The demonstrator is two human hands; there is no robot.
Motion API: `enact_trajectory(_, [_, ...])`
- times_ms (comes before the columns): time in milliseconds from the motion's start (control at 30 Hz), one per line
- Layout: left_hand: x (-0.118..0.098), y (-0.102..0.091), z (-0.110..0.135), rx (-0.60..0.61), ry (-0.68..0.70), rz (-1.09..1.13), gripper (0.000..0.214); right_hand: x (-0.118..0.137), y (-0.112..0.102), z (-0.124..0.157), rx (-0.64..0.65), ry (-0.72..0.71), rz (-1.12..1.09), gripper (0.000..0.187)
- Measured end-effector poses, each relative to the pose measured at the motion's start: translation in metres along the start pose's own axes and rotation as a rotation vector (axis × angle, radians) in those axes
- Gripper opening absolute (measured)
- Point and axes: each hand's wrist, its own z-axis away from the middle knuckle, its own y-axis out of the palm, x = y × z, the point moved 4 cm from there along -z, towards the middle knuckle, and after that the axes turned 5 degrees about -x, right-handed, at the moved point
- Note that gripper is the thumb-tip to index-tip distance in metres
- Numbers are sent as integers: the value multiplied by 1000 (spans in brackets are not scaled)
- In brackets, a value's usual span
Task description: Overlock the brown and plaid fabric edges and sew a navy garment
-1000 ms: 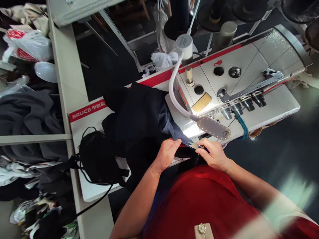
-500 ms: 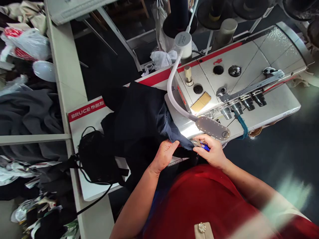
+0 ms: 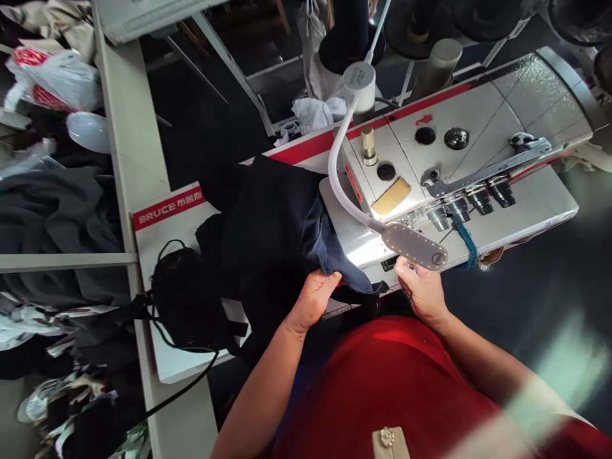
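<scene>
My left hand (image 3: 313,296) is closed on the edge of a dark navy fabric (image 3: 277,229) heaped on the table left of the white sewing machine (image 3: 459,159). My right hand (image 3: 423,290) is curled at the machine's front edge, just under the oval lamp head (image 3: 415,246); its fingertips are partly hidden. A small blue tool seen in it earlier barely shows now. I wear a red top (image 3: 396,389).
A white gooseneck lamp (image 3: 342,172) arches over the machine. A black bag (image 3: 186,299) with straps lies on the white table marked BRUCE (image 3: 165,210). Thread cones (image 3: 437,64) stand behind. Piles of cloth and plastic bags (image 3: 52,83) fill shelves at left.
My right hand has moved right and up under the lamp head, away from the fabric. My left hand has gathered the fabric edge more tightly.
</scene>
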Motion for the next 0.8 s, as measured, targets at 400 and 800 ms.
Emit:
enact_trajectory(400, [-1, -3, 1, 46, -2, -80, 30, -73, -99, -24, -445, -73, 630, 43])
enact_trajectory(800, [-8, 3, -2, 106, 28, -320, 34, -2, 10, 25, 192, -657, 436, 49])
